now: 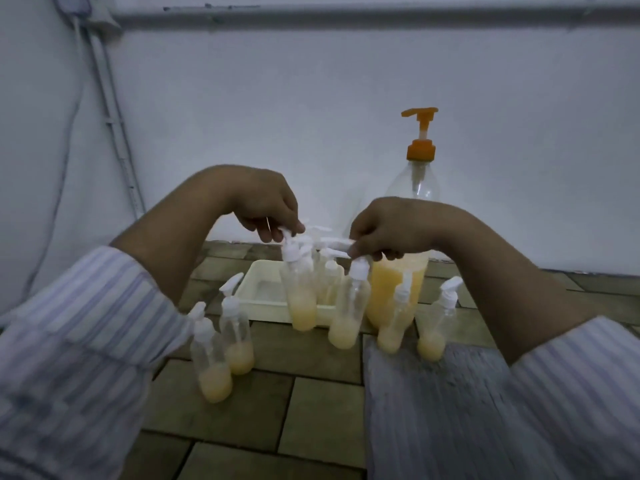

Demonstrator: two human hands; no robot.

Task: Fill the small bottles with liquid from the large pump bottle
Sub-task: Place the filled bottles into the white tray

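The large pump bottle (398,292) with an orange pump head stands at the back right, its lower part filled with yellow liquid. My left hand (266,206) pinches the white pump top of a small clear bottle (301,299) that hangs in front of the tray. My right hand (384,226) pinches the pump top of another small bottle (348,313). Each has yellow liquid at its bottom. Two small bottles (225,344) stand at the left and two (415,323) at the right, all with white pumps and some liquid.
A shallow white tray (263,289) sits on the tiled floor (311,403) behind the held bottles, with more small bottles in it. A white wall with a pipe and cables runs behind. A striped cloth (433,410) covers the floor at the right.
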